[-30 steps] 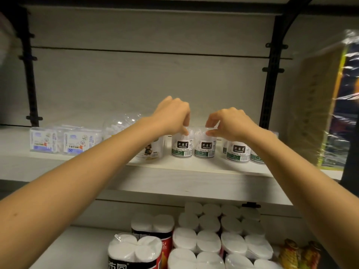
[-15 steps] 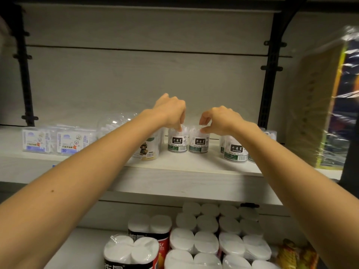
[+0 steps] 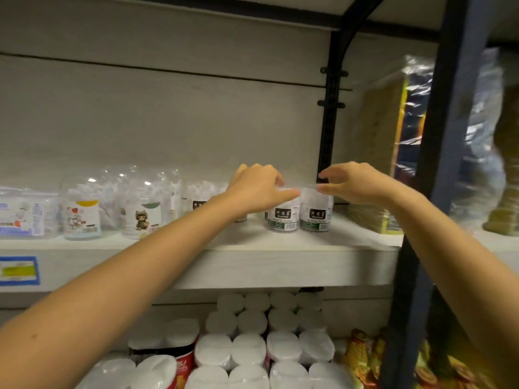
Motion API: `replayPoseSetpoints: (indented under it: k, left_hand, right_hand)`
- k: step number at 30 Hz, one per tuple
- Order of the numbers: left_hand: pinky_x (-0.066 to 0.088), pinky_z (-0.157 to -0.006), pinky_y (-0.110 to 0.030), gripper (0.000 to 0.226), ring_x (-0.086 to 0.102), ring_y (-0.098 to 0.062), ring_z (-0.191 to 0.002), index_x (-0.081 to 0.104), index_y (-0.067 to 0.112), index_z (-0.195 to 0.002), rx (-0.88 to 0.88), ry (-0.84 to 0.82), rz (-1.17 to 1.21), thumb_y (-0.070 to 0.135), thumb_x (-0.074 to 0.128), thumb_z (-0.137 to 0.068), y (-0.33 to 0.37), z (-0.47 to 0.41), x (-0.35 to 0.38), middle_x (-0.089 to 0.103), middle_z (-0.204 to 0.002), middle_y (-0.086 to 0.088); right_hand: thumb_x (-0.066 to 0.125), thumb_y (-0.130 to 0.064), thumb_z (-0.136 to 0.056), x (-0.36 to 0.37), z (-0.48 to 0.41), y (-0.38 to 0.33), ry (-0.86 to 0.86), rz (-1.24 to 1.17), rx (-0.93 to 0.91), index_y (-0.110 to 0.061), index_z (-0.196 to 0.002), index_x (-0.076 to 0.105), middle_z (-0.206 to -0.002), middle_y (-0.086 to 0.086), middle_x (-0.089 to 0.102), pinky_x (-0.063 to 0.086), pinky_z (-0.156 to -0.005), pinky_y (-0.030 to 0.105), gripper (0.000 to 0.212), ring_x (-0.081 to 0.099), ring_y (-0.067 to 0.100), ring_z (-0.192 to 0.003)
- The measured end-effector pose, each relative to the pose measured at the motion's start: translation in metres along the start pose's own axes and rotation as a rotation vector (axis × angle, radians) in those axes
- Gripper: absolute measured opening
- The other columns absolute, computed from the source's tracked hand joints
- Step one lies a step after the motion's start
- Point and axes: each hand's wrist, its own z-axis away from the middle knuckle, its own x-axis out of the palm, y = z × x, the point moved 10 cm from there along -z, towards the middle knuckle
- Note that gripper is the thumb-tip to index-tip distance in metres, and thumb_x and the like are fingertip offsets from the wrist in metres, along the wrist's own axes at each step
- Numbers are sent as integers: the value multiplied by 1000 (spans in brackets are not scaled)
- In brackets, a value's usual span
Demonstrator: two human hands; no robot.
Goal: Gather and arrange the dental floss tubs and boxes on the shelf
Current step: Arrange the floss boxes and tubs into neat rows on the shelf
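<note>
Two clear dental floss tubs with black and green labels stand side by side on the white shelf (image 3: 252, 265), near the black upright. My left hand (image 3: 258, 189) grips the top of the left tub (image 3: 282, 219). My right hand (image 3: 351, 182) pinches the lid of the right tub (image 3: 316, 217). Another such tub (image 3: 196, 204) peeks out behind my left forearm. Further left stand clear tubs with cartoon labels (image 3: 82, 217) (image 3: 143, 217), and a flat floss box (image 3: 19, 217) sits at the left edge.
A black shelf bracket (image 3: 325, 141) rises behind the tubs, and a dark post (image 3: 438, 164) stands in front on the right. Plastic-wrapped packs (image 3: 393, 153) fill the right end. Below are toilet paper rolls (image 3: 266, 346) and snack bags (image 3: 362, 352). A blue price tag (image 3: 18, 270) marks the shelf edge.
Both hands have carried the two tubs rightward along the shelf to its right end by the black upright. The view has swung right, and the frame is blurred.
</note>
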Motion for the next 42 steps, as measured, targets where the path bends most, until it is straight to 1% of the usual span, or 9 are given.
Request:
replayPoseSetpoints:
  k: [5,13,18,23,27,29,32,37,42]
  left_hand:
    - [46,-93,-38,44,58,-26,-107,61,15,-108,-34,-35,124,47,63,-80,-3,-6,5,63,-119,-7]
    - [48,-82,-31,45,60,-19,-96,61,13,-104,-80,20,344,41,75,-71,-4,3,-17,64,-108,-5]
    - [49,-71,-23,44,62,-9,-83,69,19,-96,-76,-29,456,46,78,-63,0,29,-59,69,-93,3]
    - [52,-81,-28,40,65,-9,-85,72,19,-93,-83,-61,454,45,79,-62,-3,56,-75,71,-88,3]
    - [53,-83,-28,40,65,-9,-85,73,18,-93,-129,-5,390,45,78,-64,-26,69,-91,72,-92,2]
    - [51,-77,-22,41,64,-8,-84,72,17,-96,-150,20,323,45,76,-67,-40,76,-97,72,-96,2]
    - [43,-57,-8,43,59,-7,-78,69,14,-104,-155,26,211,43,72,-73,-54,84,-94,69,-100,0]
    - [42,-84,-25,47,60,-21,-103,64,10,-112,-163,46,79,41,69,-78,-71,90,-81,66,-116,-6]
    - [39,-91,-30,47,52,-25,-115,59,12,-119,-131,4,-75,45,58,-85,-77,94,-73,62,-123,-7]
  right_hand:
    - [59,-51,-80,15,2,10,56,-73,27,-24,-121,53,-128,7,58,45,-94,38,49,54,26,-114]
    - [67,-42,-77,-6,18,11,142,-287,-9,-23,-118,54,-125,5,57,45,-96,40,47,54,22,-111]
    - [69,-38,-73,-31,47,-10,-29,-536,-89,-25,-110,56,-113,-1,61,54,-82,30,41,62,15,-97]
    - [66,-45,-59,-37,64,-39,-100,-547,-151,-27,-107,58,-105,-7,61,54,-78,26,52,63,13,-94]
    - [67,-41,-73,-34,56,-64,-33,-509,-186,-27,-111,55,-106,-8,58,52,-73,23,42,63,10,-88]
    - [66,-42,-76,-28,52,-80,6,-469,-214,-27,-111,55,-107,-8,56,51,-69,22,40,63,9,-86]
    - [69,-43,-75,-15,44,-98,69,-431,-241,-28,-110,58,-116,-3,57,52,-84,37,39,63,17,-92]
    - [69,-43,-76,9,35,-114,45,-445,-246,-27,-113,57,-123,1,57,50,-89,41,42,62,20,-96]
    - [64,-40,-81,25,33,-126,-5,-428,-268,-23,-118,54,-129,3,54,52,-87,40,42,63,22,-98]
